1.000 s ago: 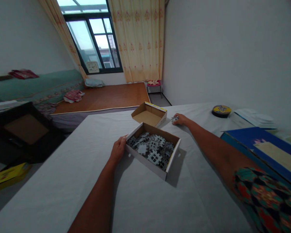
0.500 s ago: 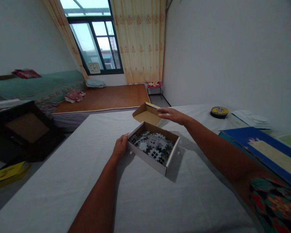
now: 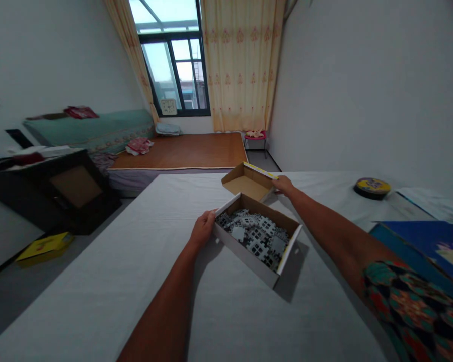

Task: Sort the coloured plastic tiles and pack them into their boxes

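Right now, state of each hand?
Left hand: closed, holding the white box of gray interlocking pieces.
Right hand: closed, holding the yellow-edged cardboard lid at its right end.

Left grip [image 3: 203, 230] and right grip [image 3: 284, 185] both pinching, arms [image 3: 166, 291] stretched forward.

Round tin [image 3: 372, 187]: marks on the yellow top are seen but cannot be read.
Clock [image 3: 168, 106]: numbers cannot be made out.
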`<control>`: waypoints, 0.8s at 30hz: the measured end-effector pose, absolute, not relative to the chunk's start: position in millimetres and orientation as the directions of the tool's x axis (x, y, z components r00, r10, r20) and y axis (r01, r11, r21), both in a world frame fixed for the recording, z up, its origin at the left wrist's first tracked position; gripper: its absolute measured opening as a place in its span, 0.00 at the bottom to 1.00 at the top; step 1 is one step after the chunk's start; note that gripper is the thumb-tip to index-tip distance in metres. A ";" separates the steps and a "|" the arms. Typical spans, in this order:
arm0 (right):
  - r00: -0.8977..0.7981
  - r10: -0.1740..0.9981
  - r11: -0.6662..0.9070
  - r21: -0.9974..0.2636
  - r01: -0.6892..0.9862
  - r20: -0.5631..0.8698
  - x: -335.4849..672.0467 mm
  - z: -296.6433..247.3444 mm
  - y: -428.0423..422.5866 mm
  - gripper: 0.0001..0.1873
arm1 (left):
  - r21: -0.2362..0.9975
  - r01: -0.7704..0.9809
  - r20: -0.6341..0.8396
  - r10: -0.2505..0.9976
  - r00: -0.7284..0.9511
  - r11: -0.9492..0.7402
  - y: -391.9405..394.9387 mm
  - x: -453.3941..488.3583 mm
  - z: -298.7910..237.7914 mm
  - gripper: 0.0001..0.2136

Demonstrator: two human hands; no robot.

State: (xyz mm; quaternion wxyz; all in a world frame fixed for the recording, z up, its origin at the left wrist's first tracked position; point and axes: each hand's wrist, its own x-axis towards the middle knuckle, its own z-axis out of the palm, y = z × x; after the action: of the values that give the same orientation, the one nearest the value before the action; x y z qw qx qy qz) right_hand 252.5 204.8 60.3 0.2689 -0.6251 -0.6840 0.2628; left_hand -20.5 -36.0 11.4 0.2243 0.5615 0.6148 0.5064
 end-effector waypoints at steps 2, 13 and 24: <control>-0.051 0.993 0.112 -0.675 0.730 0.109 256.6 70.9 199.5 0.21 | 0.876 0.459 0.296 0.916 -0.271 -0.147 -37.0 -19.6 12.5 0.27; -0.611 0.246 0.793 0.206 0.573 0.753 314.4 102.5 11.6 0.26 | 0.988 0.128 0.142 0.860 -0.490 -0.090 -37.0 -21.8 15.6 0.32; -0.730 -0.019 0.885 0.351 0.306 0.683 315.5 69.4 -90.4 0.15 | 0.992 0.086 0.118 0.876 -0.468 -0.087 -42.2 -11.0 47.5 0.32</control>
State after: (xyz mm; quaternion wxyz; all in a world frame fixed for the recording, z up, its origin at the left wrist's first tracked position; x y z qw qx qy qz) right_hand 315.5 -90.4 69.4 0.3587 -0.0794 -0.9021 -0.2263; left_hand -11.0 -42.2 47.5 0.3201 0.4043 0.5948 0.6166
